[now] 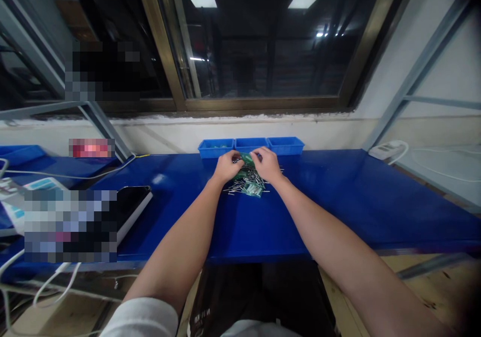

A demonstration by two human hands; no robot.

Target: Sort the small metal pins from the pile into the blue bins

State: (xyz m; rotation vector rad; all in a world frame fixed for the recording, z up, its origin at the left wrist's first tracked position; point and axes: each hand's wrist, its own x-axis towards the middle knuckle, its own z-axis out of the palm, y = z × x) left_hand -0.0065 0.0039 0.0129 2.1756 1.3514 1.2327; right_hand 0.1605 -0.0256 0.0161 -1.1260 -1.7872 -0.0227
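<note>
Both hands meet over a pile of thin metal pieces (pixel 256 179) on the blue table. My left hand (pixel 227 166) is closed at the left edge of a green piece (pixel 247 159), and my right hand (pixel 267 163) is closed at its right edge. The green piece looks like a thin bag or sheet; its contents are too small to make out. A small pale green packet (pixel 251 190) lies on the near side of the pile.
Three joined blue bins (pixel 251 148) stand behind the hands against the wall. A dark-screened device (pixel 131 202) lies to the left on the blue table (pixel 338 202). A white power strip (pixel 385 149) sits at the back right. Metal frame posts rise on both sides.
</note>
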